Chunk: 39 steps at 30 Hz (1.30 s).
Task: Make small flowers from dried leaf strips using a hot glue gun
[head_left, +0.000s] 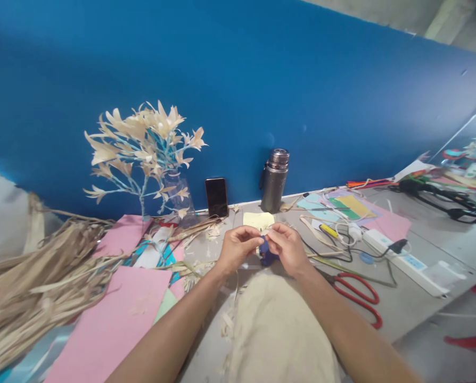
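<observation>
My left hand (238, 246) and my right hand (288, 246) meet over the table's middle, fingers pinched together on a small pale strip (262, 233) between them. A small blue object (267, 253), perhaps a glue gun, shows just below my fingertips; whether either hand grips it is unclear. A yellow note (257, 219) lies just beyond my hands. My knee in beige cloth (278, 324) sits below them.
A vase of straw flowers (150, 154), a dark phone (216, 197) and a metal flask (275, 180) stand against the blue wall. Dried leaves (34, 271) and pink paper (114, 319) lie left. Red scissors (358, 295), a power strip (405, 260) and cables lie right.
</observation>
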Motion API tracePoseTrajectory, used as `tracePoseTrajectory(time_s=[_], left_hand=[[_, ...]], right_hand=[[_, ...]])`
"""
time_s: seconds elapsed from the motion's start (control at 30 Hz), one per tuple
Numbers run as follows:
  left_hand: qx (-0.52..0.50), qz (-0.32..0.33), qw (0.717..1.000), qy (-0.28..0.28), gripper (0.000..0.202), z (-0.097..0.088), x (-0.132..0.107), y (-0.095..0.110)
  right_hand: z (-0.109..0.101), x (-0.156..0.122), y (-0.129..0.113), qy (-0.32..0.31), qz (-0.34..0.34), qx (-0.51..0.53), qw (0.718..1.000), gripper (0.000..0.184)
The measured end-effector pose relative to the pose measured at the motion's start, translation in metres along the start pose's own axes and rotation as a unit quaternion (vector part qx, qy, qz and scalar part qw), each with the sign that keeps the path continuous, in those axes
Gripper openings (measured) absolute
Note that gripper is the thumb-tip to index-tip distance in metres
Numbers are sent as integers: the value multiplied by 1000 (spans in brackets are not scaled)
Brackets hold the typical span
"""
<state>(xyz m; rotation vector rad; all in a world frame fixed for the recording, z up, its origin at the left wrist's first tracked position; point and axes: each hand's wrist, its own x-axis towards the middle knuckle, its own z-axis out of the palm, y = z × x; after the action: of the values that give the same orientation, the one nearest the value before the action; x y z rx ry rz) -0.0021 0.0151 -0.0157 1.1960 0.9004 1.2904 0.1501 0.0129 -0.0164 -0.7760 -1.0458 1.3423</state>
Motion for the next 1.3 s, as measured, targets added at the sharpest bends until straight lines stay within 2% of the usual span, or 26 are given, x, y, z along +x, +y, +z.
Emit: tracePoseTrajectory(time_s=[0.33,0.6,0.83,0.97,1.3], left_hand=[[50,55,997,23,22,-1,1,-5],[144,134,979,60,13,2,-3,-3],[163,179,968,60,13,-2,-2,-5],[141,161,975,58,14,-3,-1,-6],[95,52,994,27,18,-5,1,-1]], right_hand=[[4,-2,-3,-3,33,13,999,28],[8,-1,-1,6,72,52,996,28],[9,-2,-2,2,81,48,996,29],[9,-2,-2,-1,74,35,997,30],[9,-3,-9,-4,23,-56,998,28]])
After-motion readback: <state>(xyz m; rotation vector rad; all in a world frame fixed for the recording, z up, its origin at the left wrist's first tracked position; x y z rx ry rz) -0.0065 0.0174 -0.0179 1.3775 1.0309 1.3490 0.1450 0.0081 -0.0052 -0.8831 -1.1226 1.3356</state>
